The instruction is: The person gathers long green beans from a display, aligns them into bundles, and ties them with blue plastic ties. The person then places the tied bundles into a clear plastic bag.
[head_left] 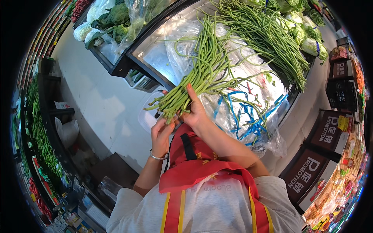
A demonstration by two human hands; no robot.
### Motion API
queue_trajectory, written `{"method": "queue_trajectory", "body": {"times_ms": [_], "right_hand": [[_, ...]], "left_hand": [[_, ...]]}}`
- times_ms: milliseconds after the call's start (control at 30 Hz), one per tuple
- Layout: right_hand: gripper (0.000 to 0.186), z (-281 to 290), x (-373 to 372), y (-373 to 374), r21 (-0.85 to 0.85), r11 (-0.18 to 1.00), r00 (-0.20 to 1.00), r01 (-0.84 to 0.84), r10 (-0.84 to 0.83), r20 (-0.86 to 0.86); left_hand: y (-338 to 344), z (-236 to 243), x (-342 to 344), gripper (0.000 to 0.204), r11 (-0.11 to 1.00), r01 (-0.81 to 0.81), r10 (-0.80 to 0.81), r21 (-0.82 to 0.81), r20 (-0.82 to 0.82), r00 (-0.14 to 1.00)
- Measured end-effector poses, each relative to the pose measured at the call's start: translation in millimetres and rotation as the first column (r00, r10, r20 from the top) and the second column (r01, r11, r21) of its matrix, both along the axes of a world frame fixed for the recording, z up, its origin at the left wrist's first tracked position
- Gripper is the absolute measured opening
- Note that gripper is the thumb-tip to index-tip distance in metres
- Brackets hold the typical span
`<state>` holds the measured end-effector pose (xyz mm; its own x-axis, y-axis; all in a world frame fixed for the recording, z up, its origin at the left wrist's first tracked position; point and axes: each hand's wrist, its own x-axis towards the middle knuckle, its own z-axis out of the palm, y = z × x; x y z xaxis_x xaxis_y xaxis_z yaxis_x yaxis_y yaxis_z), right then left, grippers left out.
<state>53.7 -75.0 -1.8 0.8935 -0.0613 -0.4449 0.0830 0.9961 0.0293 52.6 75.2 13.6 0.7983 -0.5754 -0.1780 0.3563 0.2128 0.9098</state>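
A bunch of green long beans (pixel 203 62) stretches from my hands up across a display table lined with clear plastic (pixel 176 37). My right hand (pixel 193 112) is closed round the bunch near its stem ends, thumb upward. My left hand (pixel 159 136), with a silver bracelet at the wrist, has its fingers curled at the lower tips of the beans, pinching there. Beside my right hand, tangled blue ties (pixel 248 126), loose beans and small red bits lie on white plastic. Behind the bean ends is a white plastic container (pixel 147 112), and below my hands a red apron (pixel 176 151).
More long beans (pixel 268 46) and leafy heads (pixel 312 42) lie back right. A case of broccoli (pixel 116 17) is back left, with a basket (pixel 136 79) below. Vegetable shelves (pixel 40 136) line the left, promotion-board stands (pixel 322 130) the right, with tiled floor (pixel 89 105) between.
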Motion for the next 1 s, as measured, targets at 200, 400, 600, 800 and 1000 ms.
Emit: {"method": "queue_trajectory", "body": {"times_ms": [200,400,600,800,1000], "right_hand": [[0.045,-2.8,-6.9,4.6,0.101,0.995,0.996,0.026,-0.035,0.084],[0.032,9.4,-9.1,5.7,0.049,0.997,0.998,0.054,-0.055,0.017],[0.027,-6.4,-9.1,9.0,-0.079,0.997,0.996,-0.025,0.018,-0.082],[0.030,-15.6,0.7,19.2,-0.205,0.978,0.978,0.027,-0.068,-0.198],[0.029,-22.2,-2.9,21.6,-0.080,0.997,0.997,-0.006,0.001,-0.071]], "left_hand": [[2.3,15.6,18.9,0.014,0.984,0.095,-0.135,0.151,0.281,0.950],[-12.9,34.8,35.3,0.015,0.939,0.225,-0.334,0.259,0.545,0.769],[-12.1,33.6,40.9,0.014,0.968,0.184,-0.232,0.172,0.324,0.917],[-12.3,24.4,64.7,0.022,0.964,-0.209,0.141,-0.165,-0.350,0.926],[6.9,7.3,80.7,0.020,0.978,-0.204,0.178,-0.035,-0.363,0.915]]}}
